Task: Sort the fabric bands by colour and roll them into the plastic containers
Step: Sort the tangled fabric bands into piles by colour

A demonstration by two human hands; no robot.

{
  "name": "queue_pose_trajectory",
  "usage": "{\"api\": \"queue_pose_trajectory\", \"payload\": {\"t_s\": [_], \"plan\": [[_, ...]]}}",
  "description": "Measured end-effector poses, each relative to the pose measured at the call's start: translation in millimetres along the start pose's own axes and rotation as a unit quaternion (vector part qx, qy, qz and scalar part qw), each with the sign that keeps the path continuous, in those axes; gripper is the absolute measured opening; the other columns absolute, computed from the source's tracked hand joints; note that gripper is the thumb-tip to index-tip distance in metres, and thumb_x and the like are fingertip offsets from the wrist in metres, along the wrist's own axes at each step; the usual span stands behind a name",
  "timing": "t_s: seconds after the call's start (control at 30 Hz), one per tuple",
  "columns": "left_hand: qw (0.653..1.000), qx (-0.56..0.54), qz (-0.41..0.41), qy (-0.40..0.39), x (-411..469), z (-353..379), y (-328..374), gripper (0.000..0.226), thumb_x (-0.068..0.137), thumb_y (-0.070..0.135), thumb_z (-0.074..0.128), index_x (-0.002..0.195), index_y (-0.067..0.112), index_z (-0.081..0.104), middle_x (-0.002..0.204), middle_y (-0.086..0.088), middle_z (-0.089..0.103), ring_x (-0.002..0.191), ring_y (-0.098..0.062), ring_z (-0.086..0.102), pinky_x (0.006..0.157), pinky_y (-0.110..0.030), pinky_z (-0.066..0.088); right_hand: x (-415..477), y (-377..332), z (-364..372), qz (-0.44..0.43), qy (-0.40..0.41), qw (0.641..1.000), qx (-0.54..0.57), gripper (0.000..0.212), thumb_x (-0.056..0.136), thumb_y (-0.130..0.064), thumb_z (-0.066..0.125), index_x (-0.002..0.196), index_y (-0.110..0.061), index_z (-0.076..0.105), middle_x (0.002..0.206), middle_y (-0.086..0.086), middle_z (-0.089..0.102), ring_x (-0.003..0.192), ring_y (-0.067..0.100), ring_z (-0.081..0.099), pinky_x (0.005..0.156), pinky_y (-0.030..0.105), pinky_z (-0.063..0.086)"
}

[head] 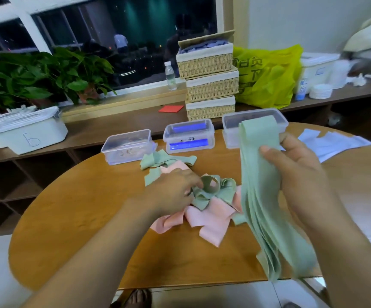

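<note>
Right hand (295, 174) pinches the green stack (260, 174) above the table (80, 207); loose tails could slip out. Left hand (175, 187) is on a green band (211, 185) in the pile (201, 203), grip unclear, and tangled pink bands (211, 221) might drag along.

Showing a handwritten "b", perhaps "6", on the white bin (24, 132); showing blurred Chinese characters on the yellow bag (266, 76).

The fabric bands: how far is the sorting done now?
Done: blue bands lie in the middle container. In hand: the right hand holds a green stack; the left hand reaches into the pile. Left: its green and pink bands, unsorted.
</note>
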State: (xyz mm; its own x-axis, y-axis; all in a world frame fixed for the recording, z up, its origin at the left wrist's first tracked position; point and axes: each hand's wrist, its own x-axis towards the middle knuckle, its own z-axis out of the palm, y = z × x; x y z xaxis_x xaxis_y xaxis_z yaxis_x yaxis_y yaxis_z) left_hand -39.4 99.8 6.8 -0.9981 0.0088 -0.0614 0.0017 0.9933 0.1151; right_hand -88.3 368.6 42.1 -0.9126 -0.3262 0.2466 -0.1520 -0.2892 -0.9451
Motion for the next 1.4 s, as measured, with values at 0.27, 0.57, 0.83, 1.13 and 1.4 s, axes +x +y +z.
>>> {"api": "queue_pose_trajectory", "payload": {"t_s": [0.27, 0.57, 0.83, 1.13, 1.4], "plan": [[0.991, -0.098, 0.021, 0.087, -4, -7, 3, 0.020, 0.110, 0.043, 0.047, 0.117, 0.035, 0.065, 0.113, 0.019, 0.064, 0.108, -0.005, 0.055, 0.094, -0.041, 0.052, 15, 15, 5, -0.011, 0.017, 0.997, -0.075, 0.019, 0.110, -0.020, 0.055, 0.116, -0.026, 0.072, 0.100, 0.001, 0.079, 0.094, 0.025, 0.075, 0.085, 0.047, 0.057], [0.913, -0.369, 0.132, 0.116, -56, -128, 51, 0.015, 0.105, 0.013, 0.053, 0.100, 0.011, 0.067, 0.081, 0.004, 0.065, 0.073, -0.011, 0.057, 0.065, -0.020, 0.044, 8, 17, 24, -0.021, -0.025, 0.995, -0.096, 0.020, 0.111, -0.026, 0.053, 0.121, -0.030, 0.069, 0.105, 0.004, 0.077, 0.101, 0.034, 0.073, 0.096, 0.066, 0.054], [0.930, -0.329, 0.162, 0.035, -72, -157, 70, 0.030, 0.105, 0.019, 0.062, 0.135, 0.020, 0.064, 0.089, -0.008, 0.070, 0.084, -0.023, 0.067, 0.073, -0.029, 0.050, -10, 2, 43, -0.007, -0.156, 0.988, -0.011, 0.025, 0.111, -0.014, 0.053, 0.121, -0.026, 0.072, 0.109, 0.002, 0.081, 0.099, 0.020, 0.078, 0.085, 0.037, 0.058], [0.925, -0.334, 0.141, 0.113, -63, -139, 69, 0.013, 0.094, 0.022, 0.078, 0.099, 0.013, 0.070, 0.091, -0.005, 0.076, 0.084, -0.028, 0.070, 0.076, -0.042, 0.055, -11, 3, 41, 0.024, -0.196, 0.980, 0.012, 0.028, 0.110, -0.016, 0.053, 0.124, -0.031, 0.072, 0.107, 0.005, 0.081, 0.098, 0.022, 0.079, 0.080, 0.032, 0.058], [0.945, -0.263, 0.102, 0.165, -55, -138, 69, 0.012, 0.086, 0.033, 0.085, 0.093, 0.027, 0.078, 0.121, 0.012, 0.065, 0.117, -0.003, 0.060, 0.095, -0.025, 0.046, -13, 0, 40, 0.005, -0.220, 0.975, 0.017, 0.030, 0.111, -0.017, 0.050, 0.125, -0.036, 0.069, 0.102, 0.011, 0.080, 0.092, 0.032, 0.079, 0.082, 0.049, 0.062]]}}
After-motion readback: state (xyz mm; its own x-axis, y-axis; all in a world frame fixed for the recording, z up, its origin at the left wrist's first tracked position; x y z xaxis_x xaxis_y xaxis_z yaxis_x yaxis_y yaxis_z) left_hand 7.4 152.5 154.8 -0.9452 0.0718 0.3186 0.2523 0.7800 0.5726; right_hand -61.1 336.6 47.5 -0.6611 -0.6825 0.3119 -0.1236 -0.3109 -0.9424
